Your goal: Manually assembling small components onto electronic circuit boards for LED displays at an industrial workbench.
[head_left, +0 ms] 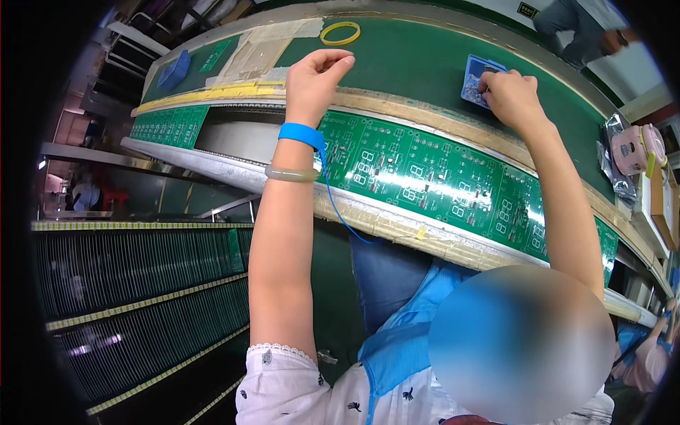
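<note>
My left hand (pixel 316 79) hovers over the green work surface with thumb and fingers pinched; whatever they hold, if anything, is too small to make out. A blue wrist strap (pixel 300 134) with a thin cord and a pale bangle (pixel 290 174) sit on that forearm. My right hand (pixel 511 98) reaches into a small blue bin (pixel 476 67) of tiny parts, fingers bent together and tips partly hidden. Between my arms, green circuit boards (pixel 397 166) with white printed digit outlines and some small parts lie in a row along a rail.
A yellow tape roll (pixel 341 33) lies on the green surface (pixel 418 53). Another blue bin (pixel 174 70) and a board (pixel 167 126) are at left. Racks of upright boards (pixel 142 276) stand lower left. A pink bag (pixel 634 150) is at right; other people are at the edges.
</note>
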Available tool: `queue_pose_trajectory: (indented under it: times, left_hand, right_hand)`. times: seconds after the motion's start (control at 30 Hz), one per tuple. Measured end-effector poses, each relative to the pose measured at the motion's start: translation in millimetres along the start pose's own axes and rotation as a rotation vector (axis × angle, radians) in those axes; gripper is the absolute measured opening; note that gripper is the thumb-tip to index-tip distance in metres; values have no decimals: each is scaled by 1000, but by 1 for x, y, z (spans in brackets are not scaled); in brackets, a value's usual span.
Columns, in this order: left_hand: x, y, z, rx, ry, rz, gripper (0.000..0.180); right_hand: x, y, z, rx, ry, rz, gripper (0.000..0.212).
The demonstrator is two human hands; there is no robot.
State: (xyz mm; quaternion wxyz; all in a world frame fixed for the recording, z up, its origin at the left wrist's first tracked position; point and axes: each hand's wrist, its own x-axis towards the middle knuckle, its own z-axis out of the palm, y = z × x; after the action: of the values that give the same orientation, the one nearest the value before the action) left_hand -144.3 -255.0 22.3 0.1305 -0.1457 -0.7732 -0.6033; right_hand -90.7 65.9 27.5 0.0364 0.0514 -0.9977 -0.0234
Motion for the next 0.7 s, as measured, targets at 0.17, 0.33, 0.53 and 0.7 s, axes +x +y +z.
queue_pose_trajectory:
  times: [0.17, 0.33, 0.53, 0.7]
  left_hand:
    - [-18, -12, -21, 39, -30, -48, 20]
    - [-29, -9, -35, 41, -135, -98, 19]
    - [-33, -6, -31, 185, -469, -67, 21]
    - [-36, 0, -18, 407, -588, 69, 16]
  right_hand:
    - [1, 3, 3, -9, 181, 14, 18]
    - [-1, 2, -7, 260, 283, 31, 17]
    - [-7, 2, -3, 414, 351, 28, 21]
    - [-14, 5, -2, 569, 328, 88, 21]
